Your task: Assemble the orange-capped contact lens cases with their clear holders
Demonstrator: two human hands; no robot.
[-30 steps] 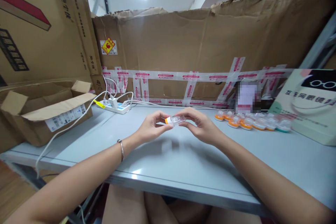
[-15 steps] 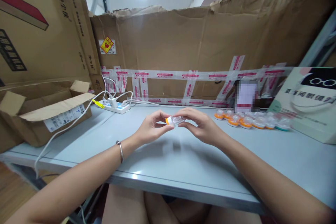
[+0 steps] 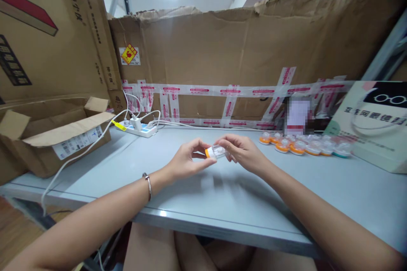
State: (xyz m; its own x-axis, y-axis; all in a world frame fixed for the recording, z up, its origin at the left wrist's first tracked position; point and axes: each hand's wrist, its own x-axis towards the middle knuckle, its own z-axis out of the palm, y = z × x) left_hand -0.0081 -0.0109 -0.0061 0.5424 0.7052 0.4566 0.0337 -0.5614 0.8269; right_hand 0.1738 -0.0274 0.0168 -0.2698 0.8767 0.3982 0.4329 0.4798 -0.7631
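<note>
A small clear plastic case (image 3: 217, 151) with a white and orange base is held in the air above the table, lying on its side. My left hand (image 3: 187, 159) pinches its orange and white end between thumb and fingers. At the clear end, the curled thumb and fingers of my right hand (image 3: 243, 150) close on the plastic and partly hide it. To the right of that hand, several similar clear cases (image 3: 297, 147) stand on the table, most with orange bases and one with a teal base.
The grey table (image 3: 178, 197) spans the front. An open cardboard box (image 3: 34, 159) stands at left, near a white power strip (image 3: 140, 128) with trailing cables. A large cardboard sheet (image 3: 197, 59) walls off the back. At right stands a pale printed bag (image 3: 378, 135).
The case has shifted slightly right and down in my hands. My right hand has turned, its fingers now more curled round the clear end.
</note>
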